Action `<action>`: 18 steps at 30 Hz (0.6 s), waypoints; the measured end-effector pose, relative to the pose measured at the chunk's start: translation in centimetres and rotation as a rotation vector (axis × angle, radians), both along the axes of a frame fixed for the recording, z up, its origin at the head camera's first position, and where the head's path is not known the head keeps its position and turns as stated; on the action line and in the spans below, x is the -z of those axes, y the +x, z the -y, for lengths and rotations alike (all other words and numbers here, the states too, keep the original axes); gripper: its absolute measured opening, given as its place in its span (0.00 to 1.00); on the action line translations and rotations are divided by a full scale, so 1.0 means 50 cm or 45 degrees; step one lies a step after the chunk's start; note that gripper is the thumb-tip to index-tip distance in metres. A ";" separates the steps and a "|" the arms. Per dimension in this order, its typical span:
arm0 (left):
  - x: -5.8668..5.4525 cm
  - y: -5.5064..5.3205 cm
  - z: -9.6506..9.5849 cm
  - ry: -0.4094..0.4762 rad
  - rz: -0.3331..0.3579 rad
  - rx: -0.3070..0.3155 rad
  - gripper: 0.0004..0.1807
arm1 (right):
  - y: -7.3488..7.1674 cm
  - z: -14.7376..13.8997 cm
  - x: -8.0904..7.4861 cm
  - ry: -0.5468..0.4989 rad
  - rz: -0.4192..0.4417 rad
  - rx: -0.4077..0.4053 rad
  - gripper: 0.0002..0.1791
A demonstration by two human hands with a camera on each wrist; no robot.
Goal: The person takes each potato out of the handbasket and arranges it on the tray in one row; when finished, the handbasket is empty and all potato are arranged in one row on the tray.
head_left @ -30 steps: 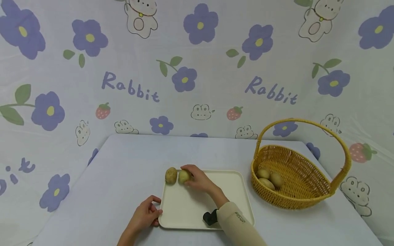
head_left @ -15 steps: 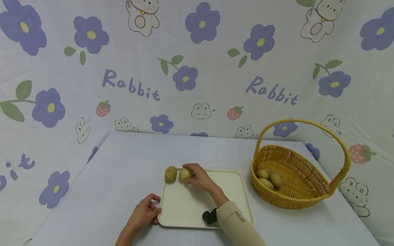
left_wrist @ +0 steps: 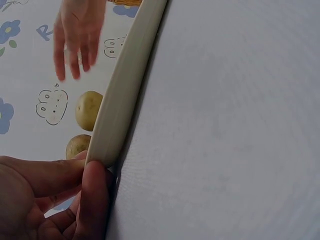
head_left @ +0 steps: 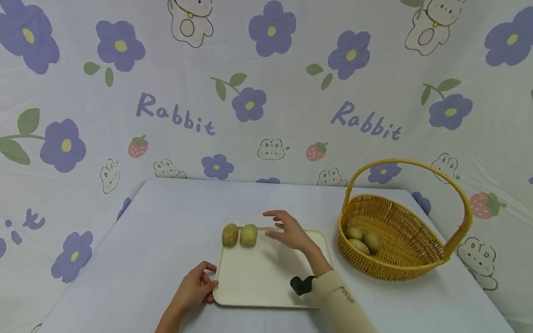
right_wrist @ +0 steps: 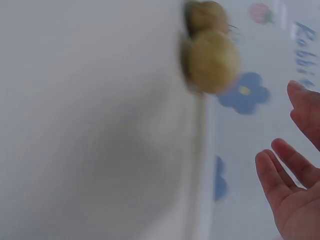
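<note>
Two potatoes sit side by side at the far left corner of a cream rectangular tray (head_left: 258, 282): a browner potato (head_left: 230, 235) at the corner and a paler potato (head_left: 249, 235) just right of it. My left hand (head_left: 193, 287) pinches the tray's left edge; in the left wrist view the thumb (left_wrist: 55, 175) lies at the rim with a finger against the outer wall. My right hand (head_left: 290, 231) hovers over the far part of the tray, right of the paler potato, holding nothing. Its fingers are spread apart in the right wrist view.
A yellow wicker basket (head_left: 393, 273) with a tall arched handle stands right of the tray. Three potatoes (head_left: 362, 240) lie in its left end. A black wrist-worn device (head_left: 301, 285) sits at the right sleeve. Behind the white table (head_left: 166, 222) hangs a printed cloth.
My right hand has let go of the paler potato and drawn back to the right, its fingers opening. The potato stays beside the browner one. My left hand keeps its place at the tray.
</note>
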State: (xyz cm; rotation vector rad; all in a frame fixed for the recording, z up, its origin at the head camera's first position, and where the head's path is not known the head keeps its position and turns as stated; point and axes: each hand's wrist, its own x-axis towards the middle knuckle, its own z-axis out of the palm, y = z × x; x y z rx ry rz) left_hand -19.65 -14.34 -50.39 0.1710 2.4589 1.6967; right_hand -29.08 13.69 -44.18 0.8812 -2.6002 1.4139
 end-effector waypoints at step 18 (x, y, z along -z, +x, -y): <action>0.003 0.002 -0.010 -0.035 0.030 -0.040 0.17 | 0.032 -0.468 -0.101 -0.067 -0.123 0.655 0.20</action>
